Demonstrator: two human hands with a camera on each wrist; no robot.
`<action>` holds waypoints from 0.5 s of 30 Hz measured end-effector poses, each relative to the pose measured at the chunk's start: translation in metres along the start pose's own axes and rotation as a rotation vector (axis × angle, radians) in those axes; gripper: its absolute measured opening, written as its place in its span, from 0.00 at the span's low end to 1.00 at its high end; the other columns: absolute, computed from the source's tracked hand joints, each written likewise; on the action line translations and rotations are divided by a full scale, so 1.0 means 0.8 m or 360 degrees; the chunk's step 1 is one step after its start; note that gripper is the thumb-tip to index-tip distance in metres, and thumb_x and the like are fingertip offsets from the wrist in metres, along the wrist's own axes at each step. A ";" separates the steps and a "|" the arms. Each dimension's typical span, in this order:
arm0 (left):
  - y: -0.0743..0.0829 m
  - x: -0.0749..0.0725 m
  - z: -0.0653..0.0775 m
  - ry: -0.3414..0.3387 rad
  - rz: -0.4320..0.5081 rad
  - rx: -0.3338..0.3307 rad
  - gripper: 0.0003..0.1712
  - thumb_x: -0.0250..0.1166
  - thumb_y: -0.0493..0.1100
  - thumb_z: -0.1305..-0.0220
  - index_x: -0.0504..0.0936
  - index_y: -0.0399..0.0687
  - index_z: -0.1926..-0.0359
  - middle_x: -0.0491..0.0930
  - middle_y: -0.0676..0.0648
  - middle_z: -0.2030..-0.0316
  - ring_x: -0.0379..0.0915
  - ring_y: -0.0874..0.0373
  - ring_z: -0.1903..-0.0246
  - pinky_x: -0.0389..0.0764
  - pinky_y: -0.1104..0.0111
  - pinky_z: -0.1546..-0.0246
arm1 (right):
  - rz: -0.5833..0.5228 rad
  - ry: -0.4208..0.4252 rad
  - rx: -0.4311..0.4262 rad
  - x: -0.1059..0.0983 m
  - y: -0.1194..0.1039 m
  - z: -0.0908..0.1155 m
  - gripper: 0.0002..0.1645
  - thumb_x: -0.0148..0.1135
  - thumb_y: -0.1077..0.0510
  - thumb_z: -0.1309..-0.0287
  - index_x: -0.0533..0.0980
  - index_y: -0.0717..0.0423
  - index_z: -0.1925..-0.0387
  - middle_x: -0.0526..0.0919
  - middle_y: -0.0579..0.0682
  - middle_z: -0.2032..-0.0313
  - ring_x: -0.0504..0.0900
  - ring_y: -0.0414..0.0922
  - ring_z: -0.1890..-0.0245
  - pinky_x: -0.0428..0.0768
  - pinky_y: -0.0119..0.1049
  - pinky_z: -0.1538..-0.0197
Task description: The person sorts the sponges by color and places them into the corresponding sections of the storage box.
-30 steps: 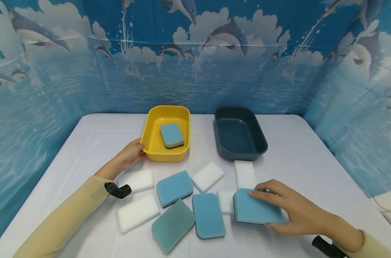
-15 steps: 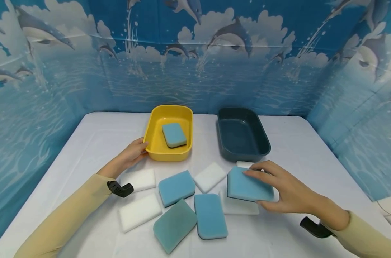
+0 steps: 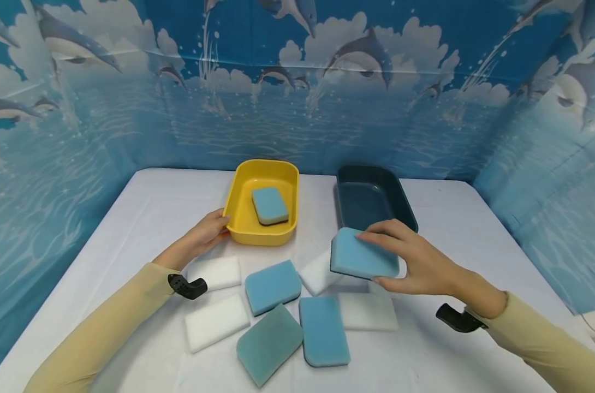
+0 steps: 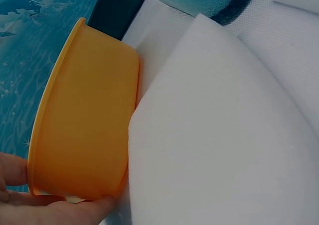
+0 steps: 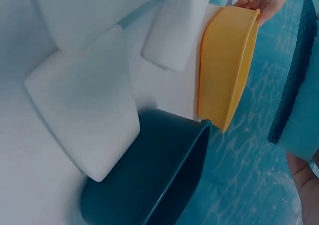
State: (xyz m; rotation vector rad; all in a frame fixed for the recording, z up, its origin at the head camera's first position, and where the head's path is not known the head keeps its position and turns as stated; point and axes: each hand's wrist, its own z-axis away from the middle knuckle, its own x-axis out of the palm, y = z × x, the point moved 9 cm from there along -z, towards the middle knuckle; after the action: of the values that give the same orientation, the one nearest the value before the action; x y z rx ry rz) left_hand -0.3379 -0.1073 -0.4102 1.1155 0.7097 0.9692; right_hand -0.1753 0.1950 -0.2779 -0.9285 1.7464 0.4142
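Observation:
With thumb and fingers at the left front corner of the yellow tub [image 3: 258, 238], my left hand [image 3: 203, 233] grips its rim; the left wrist view shows the fingers [image 4: 75, 212] around its edge. One blue sponge [image 3: 269, 204] lies inside that tub. My right hand [image 3: 417, 259] pinches another blue sponge [image 3: 361, 254], raised above the table in front of the dark teal tub [image 3: 368, 202]. A dark scouring layer [image 5: 294, 80] shows on one side of the held sponge in the right wrist view. No sponge shows in the visible part of the teal tub.
White sponge blocks [image 3: 216, 323] lie loose at the left and right of the table [image 3: 145, 218]. Between them are several blue-green sponges [image 3: 270, 345], some touching. A blue dolphin-print curtain [image 3: 258, 125] stands behind the table and along its sides.
My right hand has carried the blue sponge up and leftward, away from the white blocks and toward the tubs. The left hand keeps its grip on the yellow tub; the head view has shifted slightly.

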 end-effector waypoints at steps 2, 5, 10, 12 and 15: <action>0.000 0.000 -0.001 0.0009 -0.0012 -0.0006 0.28 0.32 0.38 0.25 0.42 0.33 0.28 0.48 0.35 0.28 0.46 0.43 0.28 0.52 0.54 0.27 | 0.0010 0.0013 -0.0024 0.000 0.001 -0.006 0.44 0.75 0.52 0.64 0.70 0.51 0.40 0.71 0.48 0.46 0.67 0.39 0.46 0.77 0.32 0.54; -0.001 0.001 -0.001 0.0017 -0.0006 -0.0014 0.28 0.32 0.38 0.25 0.42 0.33 0.28 0.49 0.35 0.29 0.46 0.43 0.28 0.53 0.54 0.28 | 0.0011 0.0029 -0.0051 0.001 0.002 -0.015 0.42 0.73 0.51 0.61 0.70 0.51 0.40 0.72 0.49 0.46 0.67 0.39 0.47 0.78 0.35 0.56; -0.001 0.000 0.001 0.0029 -0.0027 -0.0029 0.28 0.32 0.38 0.25 0.43 0.34 0.28 0.49 0.36 0.28 0.46 0.44 0.28 0.53 0.54 0.28 | 0.0010 0.0080 -0.0034 0.000 0.009 -0.034 0.41 0.73 0.51 0.61 0.71 0.51 0.40 0.72 0.51 0.47 0.68 0.42 0.48 0.79 0.40 0.58; 0.000 -0.002 0.002 0.0029 -0.0049 -0.0024 0.28 0.32 0.39 0.24 0.43 0.35 0.28 0.49 0.37 0.28 0.46 0.44 0.28 0.53 0.54 0.28 | 0.0005 0.0098 -0.0021 -0.001 0.011 -0.042 0.42 0.73 0.52 0.62 0.71 0.51 0.40 0.72 0.51 0.47 0.69 0.43 0.49 0.79 0.41 0.59; -0.002 -0.003 0.003 0.0020 -0.0068 -0.0017 0.28 0.33 0.39 0.24 0.43 0.36 0.28 0.50 0.36 0.29 0.47 0.44 0.28 0.54 0.54 0.28 | 0.0002 0.0096 0.0000 0.002 0.015 -0.053 0.43 0.74 0.53 0.63 0.70 0.51 0.40 0.72 0.52 0.46 0.69 0.44 0.48 0.79 0.41 0.59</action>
State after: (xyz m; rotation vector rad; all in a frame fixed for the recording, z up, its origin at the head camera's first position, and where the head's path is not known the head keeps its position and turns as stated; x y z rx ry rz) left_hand -0.3362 -0.1106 -0.4109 1.0815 0.7352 0.9435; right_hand -0.2120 0.1736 -0.2651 -0.9486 1.8018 0.3902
